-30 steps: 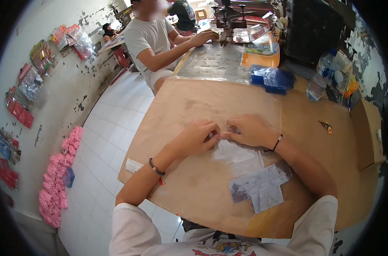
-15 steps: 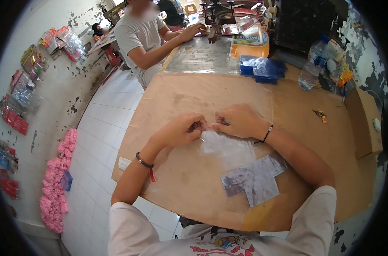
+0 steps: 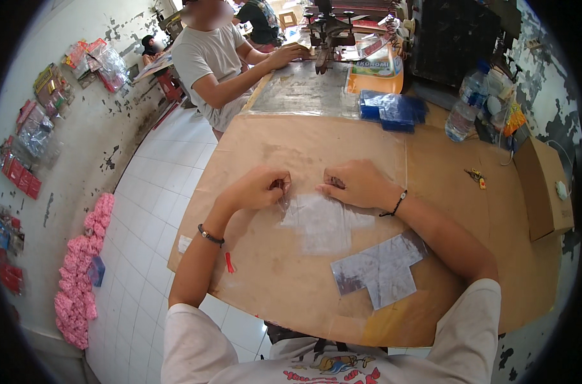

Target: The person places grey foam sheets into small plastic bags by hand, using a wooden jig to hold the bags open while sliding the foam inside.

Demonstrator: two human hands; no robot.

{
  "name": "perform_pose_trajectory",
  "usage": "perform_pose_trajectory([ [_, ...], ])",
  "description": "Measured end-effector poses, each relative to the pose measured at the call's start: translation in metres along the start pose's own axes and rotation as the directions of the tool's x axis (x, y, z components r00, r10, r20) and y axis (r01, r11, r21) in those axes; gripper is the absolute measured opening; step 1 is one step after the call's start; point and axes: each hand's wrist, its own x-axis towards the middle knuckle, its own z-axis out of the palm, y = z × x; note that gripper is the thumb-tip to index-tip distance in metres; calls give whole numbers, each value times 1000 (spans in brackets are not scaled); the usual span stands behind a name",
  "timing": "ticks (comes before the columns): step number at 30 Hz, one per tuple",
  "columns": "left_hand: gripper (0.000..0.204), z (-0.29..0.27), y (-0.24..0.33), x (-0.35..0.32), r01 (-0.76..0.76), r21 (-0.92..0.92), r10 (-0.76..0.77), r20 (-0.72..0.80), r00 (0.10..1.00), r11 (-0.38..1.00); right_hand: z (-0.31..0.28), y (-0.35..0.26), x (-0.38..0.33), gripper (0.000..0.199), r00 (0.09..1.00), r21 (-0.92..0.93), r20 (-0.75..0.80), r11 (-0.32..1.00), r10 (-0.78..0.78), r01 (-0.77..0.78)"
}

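Observation:
Thin clear plastic pieces [image 3: 323, 224] lie overlapping on the brown-covered table in front of me. My left hand [image 3: 263, 187] is closed in a pinch at their upper left, with a strip of clear film showing below the fingertips. Across a small gap, my right hand [image 3: 358, 184] rests with curled fingers and thumb together at their upper right; what it grips, if anything, is hidden. Nearer to me lies a stack of clear, greyish plastic pieces [image 3: 380, 269], set at angles to each other. A small red strip [image 3: 229, 262] sits beside my left wrist.
Blue plastic pieces [image 3: 393, 110] lie beyond my hands, before a metal press [image 3: 329, 38]. A co-worker [image 3: 211, 64] sits at the far left. Bottles [image 3: 467, 105], a small yellow-tagged item [image 3: 478, 178] and a cardboard box [image 3: 543, 189] stand or lie at right. Pink bundles [image 3: 79, 275] are on the floor.
My left hand has moved left, away from the right one, and the clear plastic pieces now reach farther left. My right hand has hardly moved.

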Motion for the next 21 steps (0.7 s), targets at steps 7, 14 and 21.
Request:
perform_pose_trajectory([
  [7, 18, -6, 1, -1, 131, -115, -124, 71, 990, 985, -2, 0, -1, 31, 999, -37, 40, 999, 11, -10],
  [14, 23, -42, -16, -25, 180, -309, -166, 70, 984, 934, -18, -1, 14, 31, 951, 500, 225, 812, 213, -300],
  [21, 39, -66, -38, -38, 283, -245, -259, 125, 958, 927, -41, 12, 84, 41, 845, 258, 475, 879, 246, -401],
])
